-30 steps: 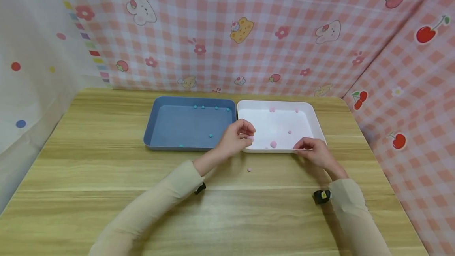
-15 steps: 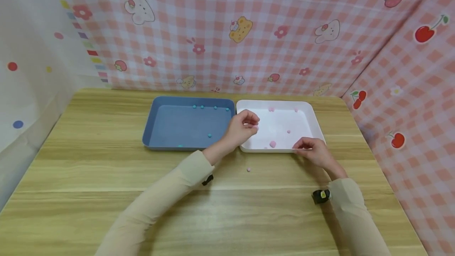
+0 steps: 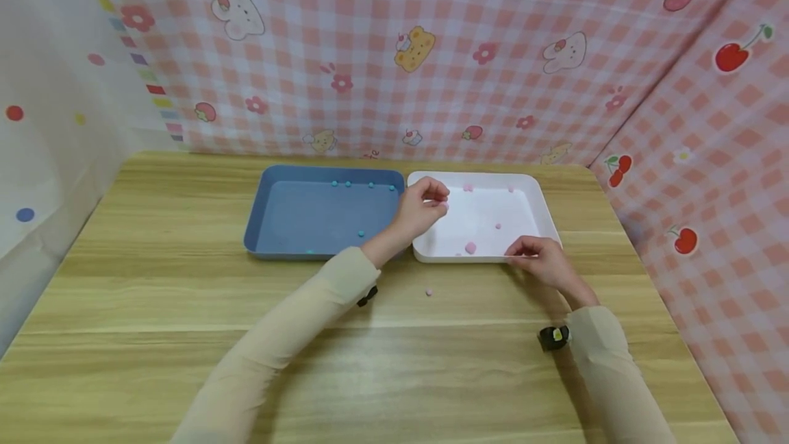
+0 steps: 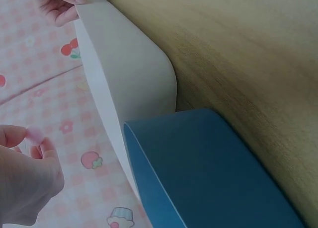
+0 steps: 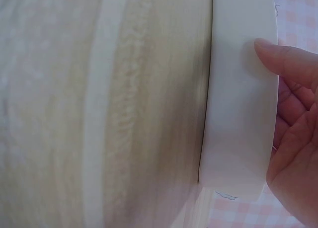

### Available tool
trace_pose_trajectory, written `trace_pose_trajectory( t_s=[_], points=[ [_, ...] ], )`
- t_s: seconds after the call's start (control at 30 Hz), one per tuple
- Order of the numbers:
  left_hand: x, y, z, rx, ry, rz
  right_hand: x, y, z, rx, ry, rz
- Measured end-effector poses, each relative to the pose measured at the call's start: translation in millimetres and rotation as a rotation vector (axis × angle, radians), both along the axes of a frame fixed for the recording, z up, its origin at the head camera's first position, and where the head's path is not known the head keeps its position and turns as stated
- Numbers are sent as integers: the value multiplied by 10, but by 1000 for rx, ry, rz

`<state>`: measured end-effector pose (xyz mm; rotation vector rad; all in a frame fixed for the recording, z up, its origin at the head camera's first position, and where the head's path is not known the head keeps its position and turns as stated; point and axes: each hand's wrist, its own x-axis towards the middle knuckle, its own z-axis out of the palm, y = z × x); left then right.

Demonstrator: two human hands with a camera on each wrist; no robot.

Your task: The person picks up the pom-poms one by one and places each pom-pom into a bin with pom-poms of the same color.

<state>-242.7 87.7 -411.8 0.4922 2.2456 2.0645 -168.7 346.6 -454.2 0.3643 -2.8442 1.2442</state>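
My left hand [image 3: 419, 211] is over the left part of the white tray [image 3: 524, 218]. Between its thumb and fingertip it pinches a small pink ball [image 4: 35, 135], best seen in the left wrist view. At the tray's near right edge my right hand [image 3: 542, 262] grips the rim, its thumb on the outer wall [image 5: 238, 114] in the right wrist view. Inside the white tray lie several pink pieces, among them a larger pink lump [image 3: 471, 248] near the front. A single pink bead [image 3: 429, 292] rests on the table in front.
A blue tray [image 3: 308, 214] stands directly left of the white one. It holds several teal beads, including one teal bead [image 3: 361, 233] towards the right. Both trays sit on a wooden table [image 3: 431, 375] with a checked cloth [image 3: 364, 40] hanging behind.
My left hand has moved up and slightly right, from the white tray's near left corner to farther over it, still pinching the pink ball. The right hand stays on the rim.
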Motion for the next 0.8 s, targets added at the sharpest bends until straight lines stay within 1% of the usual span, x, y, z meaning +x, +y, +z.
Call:
trace_pose_trajectory(
  t_s=[0.13, 0.27, 0.43, 0.57, 0.8],
  points=[
    [-38, 31, -13, -7, 12, 4, -9, -7, 8, -6, 6, 4],
    [-78, 64, -33, -6, 2, 1, -6, -13, 15, -13, 0, 12],
    [-133, 98, -62, 28, 9, -5, -3, -11, 10, -4, -26, -1],
    [-172, 105, -68, 47, 14, 0, 0, -9, 1, -2, -22, -3],
    [-215, 121, -54, 48, -25, 30, 17, -26, 31, 6, -23, -6]
  ],
)
